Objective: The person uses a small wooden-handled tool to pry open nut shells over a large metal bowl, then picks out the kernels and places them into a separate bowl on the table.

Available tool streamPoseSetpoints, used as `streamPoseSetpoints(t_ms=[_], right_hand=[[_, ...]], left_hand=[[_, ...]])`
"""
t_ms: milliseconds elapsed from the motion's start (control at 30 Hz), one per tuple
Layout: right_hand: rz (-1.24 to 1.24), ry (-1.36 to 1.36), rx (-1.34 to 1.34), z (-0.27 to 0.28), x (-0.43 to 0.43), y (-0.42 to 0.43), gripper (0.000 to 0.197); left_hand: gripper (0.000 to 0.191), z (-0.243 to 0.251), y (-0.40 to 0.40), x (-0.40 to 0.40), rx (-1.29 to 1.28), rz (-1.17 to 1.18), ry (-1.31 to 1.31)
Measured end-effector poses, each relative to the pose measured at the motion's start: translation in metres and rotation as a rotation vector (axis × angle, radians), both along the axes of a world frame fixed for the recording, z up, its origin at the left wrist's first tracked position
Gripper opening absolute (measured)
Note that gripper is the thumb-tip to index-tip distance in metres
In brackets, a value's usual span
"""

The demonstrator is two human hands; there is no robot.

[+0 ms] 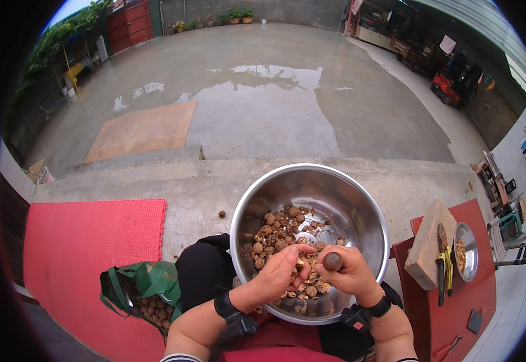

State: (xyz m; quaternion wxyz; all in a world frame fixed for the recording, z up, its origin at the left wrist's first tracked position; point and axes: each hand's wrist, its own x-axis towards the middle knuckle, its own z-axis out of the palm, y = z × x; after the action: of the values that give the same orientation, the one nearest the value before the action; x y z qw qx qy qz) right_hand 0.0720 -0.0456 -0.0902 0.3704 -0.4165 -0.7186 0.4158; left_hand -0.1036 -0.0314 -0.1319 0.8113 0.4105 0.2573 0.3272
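Note:
A large stainless steel basin (358,212) stands before me, holding whole walnuts and broken shells (272,233). Over its near half, my left hand (281,270) has its fingers curled around a cracked walnut piece (300,262) with pale kernel showing. Close beside it, my right hand (351,273) grips a round, dark-brown object (333,261). It looks like the knob end of a wooden handle; the part beyond is hidden by the hand. Both hands are nearly touching, above loose shell bits.
At left, a green bag (156,280) of whole walnuts stands by a red mat (95,240). At right, a red table (475,258) bears a brick (430,244), yellow-and-black-handled pliers (445,267) and a metal bowl (469,249) of kernels. One walnut (222,213) lies on the concrete.

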Motion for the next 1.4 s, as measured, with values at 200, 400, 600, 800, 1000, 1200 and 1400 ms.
streamPoseSetpoints(t_ms=[200, 400, 600, 800, 1000, 1200, 1400], right_hand=[[-0.022, -0.198, 0.235, -0.005, -0.012, -0.001, 0.027], [-0.029, -0.246, 0.262, -0.007, -0.012, -0.003, 0.03], [-0.009, -0.211, 0.216, -0.005, -0.007, -0.001, 0.022], [0.015, -0.009, 0.028, -0.004, 0.011, 0.002, 0.011], [-0.003, 0.034, -0.028, -0.013, 0.016, -0.002, 0.011], [0.022, 0.026, -0.012, -0.012, 0.014, -0.008, 0.014], [0.065, 0.014, 0.08, 0.002, 0.016, -0.021, 0.012]], left_hand=[[0.041, -0.002, -0.002, 0.006, 0.164, 0.06, 0.142], [0.037, -0.011, -0.003, 0.011, 0.439, 0.127, 0.197], [0.039, -0.008, -0.003, 0.008, 0.313, 0.036, 0.187], [0.04, -0.003, 0.0, 0.001, -0.15, -0.065, -0.12], [0.039, 0.001, -0.007, -0.008, -0.093, -0.101, -0.059], [0.031, 0.021, -0.023, -0.039, 0.515, -0.356, 0.268], [0.033, 0.021, -0.046, -0.056, 0.707, -0.476, 0.489]])
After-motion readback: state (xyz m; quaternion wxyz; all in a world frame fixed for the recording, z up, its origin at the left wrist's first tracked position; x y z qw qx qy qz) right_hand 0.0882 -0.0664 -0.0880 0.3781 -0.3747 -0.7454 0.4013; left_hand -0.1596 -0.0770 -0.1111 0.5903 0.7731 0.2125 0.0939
